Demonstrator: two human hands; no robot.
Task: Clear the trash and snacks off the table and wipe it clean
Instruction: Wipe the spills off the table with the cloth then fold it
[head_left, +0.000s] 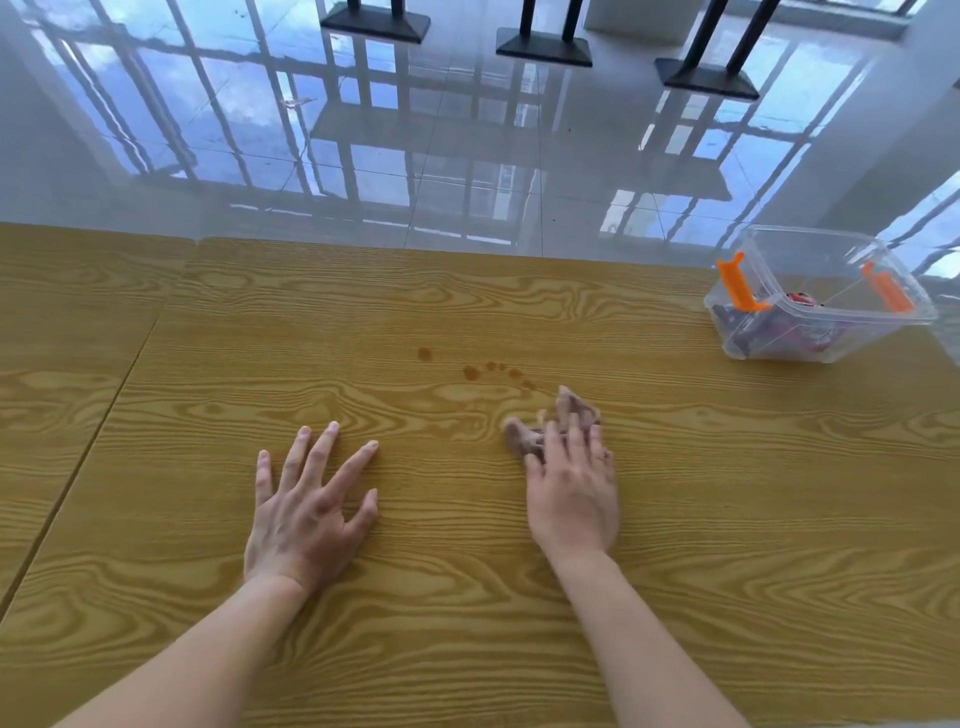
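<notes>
Left hand (306, 512), fingers splayed, braces on surface (727, 493); right hand (571, 493), fingers straight, presses cloth (571, 408) beside stains (470, 372) for wiping.

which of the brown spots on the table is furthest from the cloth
The lone spot at the left end of the trail; the other spots cluster closer to the cloth that the right hand presses.

I've got two bare hands on head cam: left hand (306, 512) at about 7 o'clock from frame centre, right hand (571, 499) at about 5 o'clock. Left forearm (197, 660) and right forearm (654, 649) run uncovered to the bottom edge. The fingers are slim and the nails short and plain. There's a small speck (602, 456) on one right finger. Could be a ring, but it's too blurred to tell.
</notes>
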